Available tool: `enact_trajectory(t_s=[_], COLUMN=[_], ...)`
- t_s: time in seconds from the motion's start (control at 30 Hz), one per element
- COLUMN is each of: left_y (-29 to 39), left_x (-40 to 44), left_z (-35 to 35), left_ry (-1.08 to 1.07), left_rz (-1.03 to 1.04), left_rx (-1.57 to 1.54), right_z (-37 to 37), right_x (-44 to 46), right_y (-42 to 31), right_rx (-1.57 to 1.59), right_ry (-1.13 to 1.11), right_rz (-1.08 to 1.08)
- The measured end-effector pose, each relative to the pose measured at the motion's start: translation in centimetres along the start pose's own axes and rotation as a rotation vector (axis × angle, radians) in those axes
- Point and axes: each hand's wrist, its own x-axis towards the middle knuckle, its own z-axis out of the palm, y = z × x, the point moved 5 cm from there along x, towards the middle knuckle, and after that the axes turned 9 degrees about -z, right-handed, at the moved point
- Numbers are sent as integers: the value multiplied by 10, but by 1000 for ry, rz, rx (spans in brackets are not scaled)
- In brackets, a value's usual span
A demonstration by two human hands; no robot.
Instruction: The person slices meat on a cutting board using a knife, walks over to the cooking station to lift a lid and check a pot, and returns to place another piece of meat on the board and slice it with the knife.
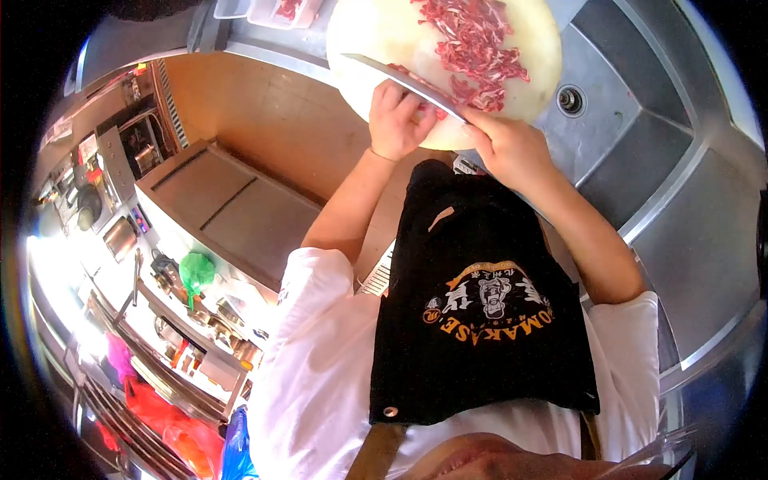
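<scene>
A knife [406,81] lies across the near part of a round, pale cutting board [364,36]. Its handle end is in my right hand [506,144], whose fingers are wrapped round it. My left hand [398,120] is beside the blade on the near side, fingers bent and pressed on a piece of red meat [432,118] that shows only in small parts. Sliced red meat [480,56] is spread over the right half of the board, beyond the blade.
The board rests over a metal sink with a drain [570,100] to its right. A plastic container [284,11] holding some meat stands at the top left. Further left are a steel counter [232,200] and shelves with utensils and bags.
</scene>
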Motion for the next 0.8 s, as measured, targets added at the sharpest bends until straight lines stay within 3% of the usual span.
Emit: enact_trajectory(t_s=[0.17,0.27,0.33,0.4,0.43,0.47,0.53,0.6,0.73,0.8], left_y=[-6,2,2,2,3,0,5,-9,-9,-13], left_x=[-3,3,0,1,-2,1,-9,-18,-15,-10], left_z=[3,-3,-3,-5,-6,-4,-11,-5,-6,-6], left_ry=[11,22,2,-15,-7,17,42,13,35,26], left_rz=[17,18,27,57,28,0,-42,-318,-230,-195], left_rx=[-31,-54,-74,-94,-88,-85,-63,-126,-148,-147], right_z=[-13,5,34,24,18,13,-1,-2,7,-16], right_x=[-40,0,65,103,100,92,49,3,-36,-21], right_y=[4,4,12,10,11,12,21,31,56,52], right_rx=[-41,24,-64,213,29,15,142,272,396,-32], right_ry=[-154,-49,-117,3,61,69,297,224,14,159], right_rz=[138,99,45,17,9,1,94,154,395,153])
